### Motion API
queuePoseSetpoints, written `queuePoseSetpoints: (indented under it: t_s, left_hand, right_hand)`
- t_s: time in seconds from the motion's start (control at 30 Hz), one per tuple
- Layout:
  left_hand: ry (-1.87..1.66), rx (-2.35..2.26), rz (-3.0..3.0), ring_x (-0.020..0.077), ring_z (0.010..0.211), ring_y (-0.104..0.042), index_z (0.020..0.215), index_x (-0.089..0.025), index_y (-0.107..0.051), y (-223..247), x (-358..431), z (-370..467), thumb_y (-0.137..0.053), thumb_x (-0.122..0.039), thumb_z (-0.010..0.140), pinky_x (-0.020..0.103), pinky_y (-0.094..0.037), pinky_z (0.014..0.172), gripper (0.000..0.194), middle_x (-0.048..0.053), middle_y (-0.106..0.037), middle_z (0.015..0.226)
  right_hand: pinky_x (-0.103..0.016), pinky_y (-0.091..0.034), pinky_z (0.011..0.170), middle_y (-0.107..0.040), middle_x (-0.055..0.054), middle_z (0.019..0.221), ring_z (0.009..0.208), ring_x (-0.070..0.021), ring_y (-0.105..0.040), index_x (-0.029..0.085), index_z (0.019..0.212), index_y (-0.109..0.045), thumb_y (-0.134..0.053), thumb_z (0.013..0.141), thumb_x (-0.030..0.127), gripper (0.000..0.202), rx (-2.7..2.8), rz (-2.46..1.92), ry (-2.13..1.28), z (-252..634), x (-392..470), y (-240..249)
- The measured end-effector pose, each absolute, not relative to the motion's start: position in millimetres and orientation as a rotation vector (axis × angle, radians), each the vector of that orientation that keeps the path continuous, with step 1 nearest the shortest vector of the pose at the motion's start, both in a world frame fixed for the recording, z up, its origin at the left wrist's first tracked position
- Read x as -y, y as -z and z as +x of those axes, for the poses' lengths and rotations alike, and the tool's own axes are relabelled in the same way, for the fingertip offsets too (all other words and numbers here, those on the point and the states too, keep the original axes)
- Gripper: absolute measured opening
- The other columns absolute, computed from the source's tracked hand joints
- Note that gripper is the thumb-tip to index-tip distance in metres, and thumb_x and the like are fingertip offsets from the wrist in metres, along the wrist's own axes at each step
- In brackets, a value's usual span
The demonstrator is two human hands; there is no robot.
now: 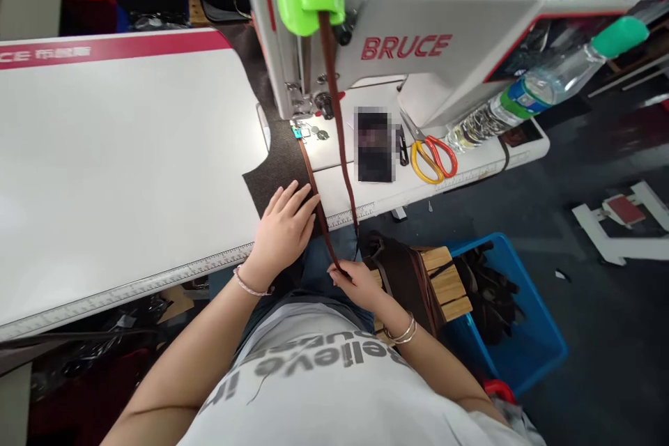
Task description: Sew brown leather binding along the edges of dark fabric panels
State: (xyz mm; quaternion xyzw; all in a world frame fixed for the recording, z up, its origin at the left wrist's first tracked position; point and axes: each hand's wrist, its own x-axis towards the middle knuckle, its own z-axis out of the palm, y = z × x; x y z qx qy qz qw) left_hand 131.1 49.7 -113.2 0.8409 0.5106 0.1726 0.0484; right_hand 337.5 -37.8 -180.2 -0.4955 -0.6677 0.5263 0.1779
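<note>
My left hand lies flat, fingers stretched out, on a dark brown fabric piece at the front of the sewing machine. The fabric runs back beside the needle area. Along its right edge lies a narrow reddish-brown strip, leading toward the presser foot. My right hand is closed in a pinch on this strip, below the table edge and over my lap. Another length of brown strip hangs from the green clip on the machine head down past the table edge.
Right of the needle lie a dark pixelated rectangle and scissors with orange and red handles. A water bottle leans by the machine. Below right are a wooden slatted stool with brown pieces and a blue bin holding dark pieces.
</note>
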Motion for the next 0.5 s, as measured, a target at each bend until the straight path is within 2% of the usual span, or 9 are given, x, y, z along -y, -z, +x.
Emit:
queuePoseSetpoints:
  t_s: [0.13,0.2,0.3,0.4,0.5]
  left_hand:
    - [-0.538,-1.541,2.56,0.0307,0.142,-0.037,0.133,-0.017,-0.055,116,-49,132,-0.043,-0.025,0.096,0.053,-0.03,0.118,0.039,0.011,-0.053,0.142]
    - [-0.553,-1.54,2.554,0.0303,0.142,-0.037,0.134,-0.018,-0.055,117,-49,133,-0.044,-0.024,0.096,0.052,-0.029,0.118,0.04,0.012,-0.053,0.143]
    - [-0.563,-1.545,2.54,0.0301,0.142,-0.036,0.135,-0.018,-0.054,119,-47,134,-0.046,-0.024,0.095,0.051,-0.027,0.119,0.041,0.013,-0.052,0.143]
    - [-0.561,-1.556,2.526,0.0297,0.143,-0.035,0.136,-0.019,-0.053,119,-47,135,-0.047,-0.024,0.095,0.05,-0.025,0.12,0.042,0.013,-0.052,0.143]
    - [-0.565,-1.562,2.521,0.0293,0.143,-0.036,0.136,-0.02,-0.053,120,-46,136,-0.047,-0.024,0.095,0.049,-0.025,0.121,0.042,0.012,-0.052,0.143]
  right_hand:
    - [-0.022,-0.042,0.063,-0.069,-0.003,0.078,0.07,-0.0154,-0.065,0.018,0.1,-0.065,-0.052,0.094,0.028,0.017,1.949,-1.737,-1.51,366,70,192]
    - [-0.023,-0.043,0.066,-0.071,-0.004,0.084,0.078,-0.0172,-0.067,0.02,0.106,-0.065,-0.053,0.094,0.033,0.021,1.953,-1.995,-1.496,382,83,197]
    - [-0.03,-0.047,0.075,-0.073,-0.012,0.094,0.092,-0.0256,-0.07,0.019,0.111,-0.065,-0.053,0.094,0.037,0.028,1.838,-2.451,-1.427,406,100,205]
    - [-0.041,-0.049,0.077,-0.072,-0.024,0.096,0.094,-0.0354,-0.07,0.011,0.11,-0.066,-0.059,0.088,0.026,0.027,1.646,-2.753,-1.346,432,112,215]
    - [-0.045,-0.05,0.079,-0.072,-0.025,0.093,0.093,-0.0358,-0.071,0.01,0.106,-0.067,-0.059,0.085,0.015,0.023,1.463,-2.887,-1.246,453,118,223]
